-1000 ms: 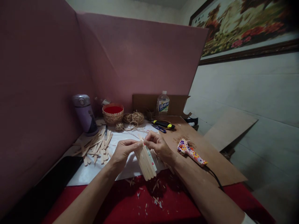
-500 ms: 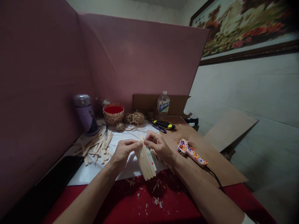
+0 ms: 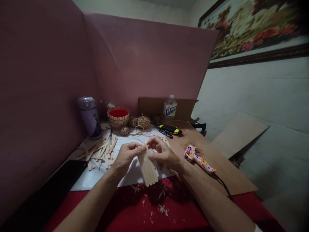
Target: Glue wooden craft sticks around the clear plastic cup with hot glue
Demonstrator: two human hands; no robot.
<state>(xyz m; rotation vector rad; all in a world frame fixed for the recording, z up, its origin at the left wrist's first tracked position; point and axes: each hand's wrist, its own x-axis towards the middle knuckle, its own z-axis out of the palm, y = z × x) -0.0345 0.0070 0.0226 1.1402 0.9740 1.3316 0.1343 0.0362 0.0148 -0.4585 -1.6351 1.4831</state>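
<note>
A flat row of pale wooden craft sticks point(image 3: 147, 169) hangs tilted between my hands, above the front edge of the white sheet. My left hand point(image 3: 129, 158) pinches its upper left end between thumb and fingers. On the other side, my right hand point(image 3: 163, 153) has its thumb against the sticks' right side and its index finger bent near their top end; its other fingers are partly hidden. A printed strip with green and red marks shows in part along the right edge of the sticks.
Loose craft sticks point(image 3: 101, 151) lie left, near a purple flask point(image 3: 89, 117). Behind are a red-lined bowl point(image 3: 118, 119), twine point(image 3: 140, 122) and a bottle point(image 3: 170, 108). A box cutter point(image 3: 170, 129) and a patterned glue gun point(image 3: 199, 159) rest on cardboard at right; scraps litter the red cloth point(image 3: 135, 212).
The row of sticks has shifted slightly left and turned more face-on. My right thumb has slid lower along it, and the gap between that thumb and index finger has widened.
</note>
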